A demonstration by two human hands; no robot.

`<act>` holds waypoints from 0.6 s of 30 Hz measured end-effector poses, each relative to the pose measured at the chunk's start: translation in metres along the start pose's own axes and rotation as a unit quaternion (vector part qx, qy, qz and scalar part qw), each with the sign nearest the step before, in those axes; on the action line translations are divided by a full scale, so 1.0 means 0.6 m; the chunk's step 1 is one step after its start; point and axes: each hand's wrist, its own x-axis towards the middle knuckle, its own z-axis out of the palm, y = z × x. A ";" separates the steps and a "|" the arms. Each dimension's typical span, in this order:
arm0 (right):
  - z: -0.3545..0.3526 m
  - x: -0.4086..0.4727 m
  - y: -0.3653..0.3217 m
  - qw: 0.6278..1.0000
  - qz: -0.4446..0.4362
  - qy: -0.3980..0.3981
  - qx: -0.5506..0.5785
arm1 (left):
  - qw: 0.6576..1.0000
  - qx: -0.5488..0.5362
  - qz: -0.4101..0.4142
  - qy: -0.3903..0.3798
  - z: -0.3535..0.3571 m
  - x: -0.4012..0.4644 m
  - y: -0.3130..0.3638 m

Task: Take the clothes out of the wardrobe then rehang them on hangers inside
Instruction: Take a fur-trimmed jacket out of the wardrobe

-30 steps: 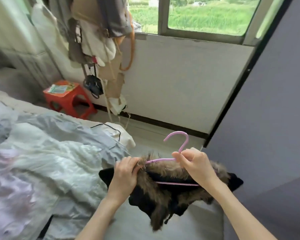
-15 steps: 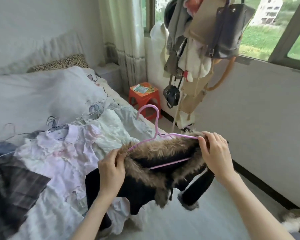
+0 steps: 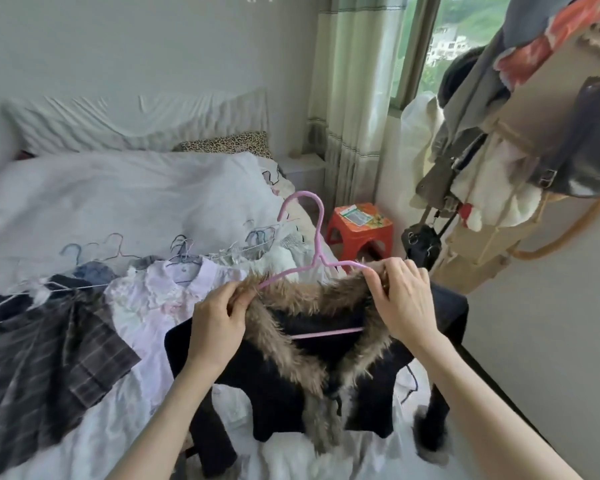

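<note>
A black jacket [image 3: 284,379] with a brown fur collar [image 3: 291,296] hangs on a pink hanger [image 3: 317,237] held over the bed. My left hand [image 3: 219,323] pinches the collar and the hanger's left shoulder. My right hand [image 3: 400,299] grips the collar and the hanger's right shoulder. The hanger's hook points up and its lower bar shows inside the neck opening. Several other clothes on hangers lie on the bed: a pale pink blouse [image 3: 160,299], a dark plaid skirt [image 3: 45,362] and a white top [image 3: 278,258].
The bed [image 3: 101,202] with a white duvet fills the left. A red plastic stool [image 3: 359,230] stands by the curtain [image 3: 354,98]. A rack loaded with bags and coats [image 3: 520,150] crowds the upper right. Grey floor [image 3: 551,341] lies to the right.
My view swung left from the window wall to the bed. Both hands carried the jacket on the pink hanger over the bed and shifted to the collar ends.
</note>
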 end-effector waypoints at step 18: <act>0.475 0.310 0.027 0.976 0.059 -0.209 0.034 | 0.976 0.077 -0.140 -0.148 0.165 0.370 -0.348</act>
